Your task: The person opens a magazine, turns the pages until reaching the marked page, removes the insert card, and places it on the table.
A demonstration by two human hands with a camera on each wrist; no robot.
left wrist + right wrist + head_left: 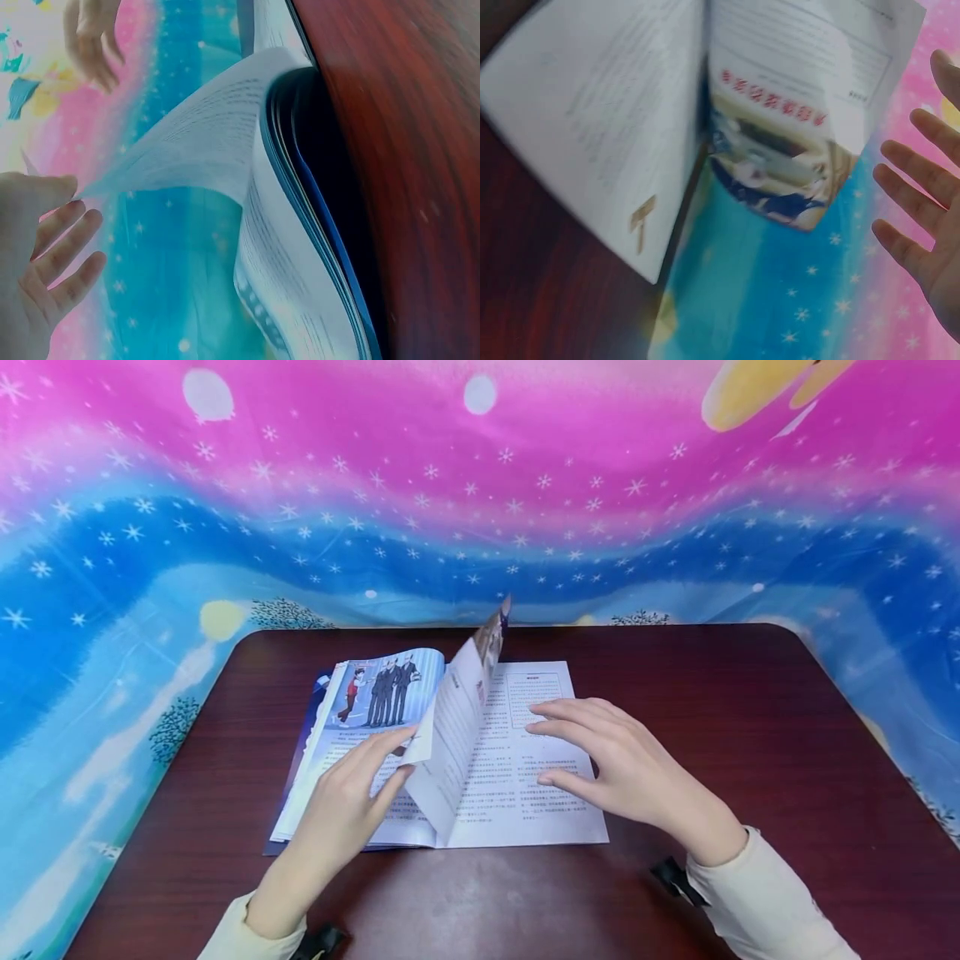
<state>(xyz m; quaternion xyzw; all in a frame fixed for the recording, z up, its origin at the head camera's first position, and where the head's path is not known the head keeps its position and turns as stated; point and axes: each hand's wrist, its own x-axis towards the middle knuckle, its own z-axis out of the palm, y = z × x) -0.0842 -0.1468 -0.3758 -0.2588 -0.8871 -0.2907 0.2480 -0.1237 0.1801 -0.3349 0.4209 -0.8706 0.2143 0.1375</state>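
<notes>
An open magazine lies on the table with printed text on both sides. One page stands lifted near its middle. My left hand pinches that page by its edge between thumb and forefinger; the left wrist view shows the page curving away from the thumb, the other fingers spread loosely. Over the right-hand side of the magazine my right hand is held with its fingers apart and nothing in them. In the right wrist view the lifted page carries a colour picture and red characters, apart from the right fingertips.
The dark reddish wooden table extends around the magazine. Behind it hangs a pink and blue cloth with snowflakes, reaching down past the table's far and side edges. A black strap shows at the right cuff.
</notes>
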